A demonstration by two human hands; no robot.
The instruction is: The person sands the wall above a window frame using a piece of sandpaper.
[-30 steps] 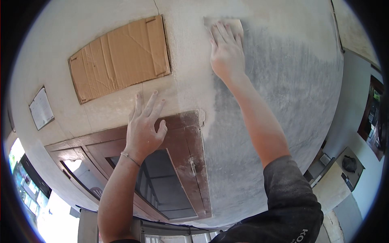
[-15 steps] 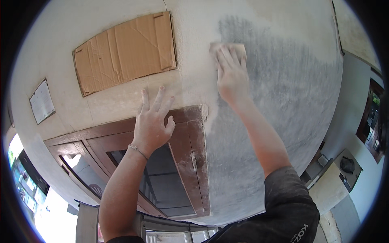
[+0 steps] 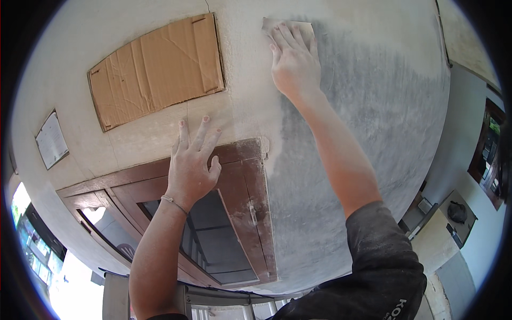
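My right hand (image 3: pixel 296 69) presses a pale sheet of sandpaper (image 3: pixel 306 28) against the wall (image 3: pixel 362 138), its fingers spread over the sheet. Grey, streaky patches lie to the right of the sheet, with whiter wall around their upper and left edges. Fingers apart and dusted white, my left hand (image 3: pixel 193 173) is at the wall just above a brown wooden window frame (image 3: pixel 242 176) and holds nothing. A thin bracelet (image 3: pixel 175 204) circles the left wrist.
Brown cardboard (image 3: pixel 157 69) covers a wall opening at upper left, with a white paper sheet (image 3: pixel 52 140) further left. Metal ladder parts (image 3: pixel 218 295) show below me. At far right stands a cabinet with a black bag (image 3: pixel 457 212) on top.
My right hand has slid the sandpaper up the wall and slightly left. The left hand stays at the same place above the window frame, while the whole view has shifted a little.
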